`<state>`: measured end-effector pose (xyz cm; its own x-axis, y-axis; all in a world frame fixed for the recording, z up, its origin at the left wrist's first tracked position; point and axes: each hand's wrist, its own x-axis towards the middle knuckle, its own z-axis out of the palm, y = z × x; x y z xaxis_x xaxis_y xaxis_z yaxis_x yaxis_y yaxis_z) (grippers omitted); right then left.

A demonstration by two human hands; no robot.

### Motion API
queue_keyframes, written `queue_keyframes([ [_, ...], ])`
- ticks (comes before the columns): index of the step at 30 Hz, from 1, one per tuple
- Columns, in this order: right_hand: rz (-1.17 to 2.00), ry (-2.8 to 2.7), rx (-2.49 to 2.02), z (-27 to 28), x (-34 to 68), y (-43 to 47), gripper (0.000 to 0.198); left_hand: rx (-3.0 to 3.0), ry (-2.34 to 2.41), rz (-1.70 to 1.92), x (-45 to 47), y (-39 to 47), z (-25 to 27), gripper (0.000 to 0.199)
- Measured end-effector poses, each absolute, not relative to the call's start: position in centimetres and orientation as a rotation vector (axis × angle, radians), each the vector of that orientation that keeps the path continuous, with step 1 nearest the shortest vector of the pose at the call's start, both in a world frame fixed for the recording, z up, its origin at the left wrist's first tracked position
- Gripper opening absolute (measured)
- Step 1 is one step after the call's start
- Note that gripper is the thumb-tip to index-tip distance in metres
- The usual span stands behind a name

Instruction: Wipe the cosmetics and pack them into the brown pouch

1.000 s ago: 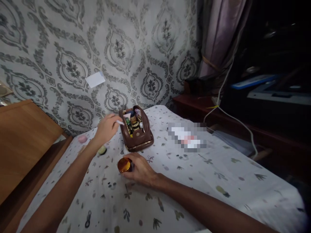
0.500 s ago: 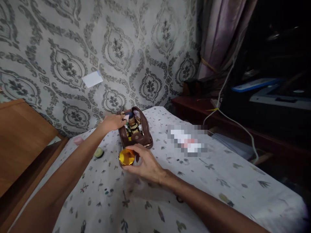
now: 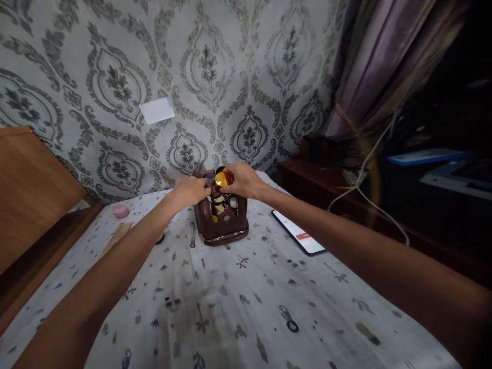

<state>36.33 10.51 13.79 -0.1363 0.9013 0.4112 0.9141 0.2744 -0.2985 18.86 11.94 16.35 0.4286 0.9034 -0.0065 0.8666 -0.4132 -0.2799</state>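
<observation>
A brown zippered cosmetic bag (image 3: 226, 229) stands unzipped against the wall side of the bed, packed with small bottles and jars (image 3: 220, 204). Over its left rim, my left hand (image 3: 192, 190) has its fingers bent, gripping the edge. My right hand (image 3: 246, 180) is above the back of the opening, closed around a round container with a shiny gold top (image 3: 223, 179). The thumb and fingers pinch its sides. Both hands hide parts of the bag's rim and some of its contents.
A lit phone (image 3: 300, 234) lies to the right, partly beneath my right forearm. On the left are a pink round item (image 3: 120, 210), a flat tan piece (image 3: 117, 237) and a dark-rimmed item (image 3: 160, 239). White cables (image 3: 359, 179) hang by the dark red furniture (image 3: 292, 177).
My right hand has carried the gold-topped container from in front of the bag up over its opening. My left hand stays at the left rim. The view has shifted, and the tan piece now shows.
</observation>
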Motion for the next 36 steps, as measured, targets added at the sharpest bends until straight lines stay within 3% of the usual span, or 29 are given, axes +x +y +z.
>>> queue_keyframes([
  [15, -0.131, -2.38, -1.875, 13.9, 34.0, 14.5, 0.027, -2.457, -1.504, 0.188, 18.5, 12.5, 15.8, 0.049],
  [26, -0.238, -2.463, -1.821, 12.4, 33.6, 15.6, 0.039, -2.432, -1.523, 0.235, 18.7, 12.4, 16.0, 0.048],
  [31, -0.347, -2.513, -1.673, 12.9, 35.0, 14.3, 0.016, -2.437, -1.529, 0.222, 18.8, 12.2, 16.0, 0.048],
  [36, -0.403, -2.752, -1.604, 12.1, 35.4, 13.5, 0.018, -2.451, -1.553, 0.207, 18.8, 12.2, 16.0, 0.047],
])
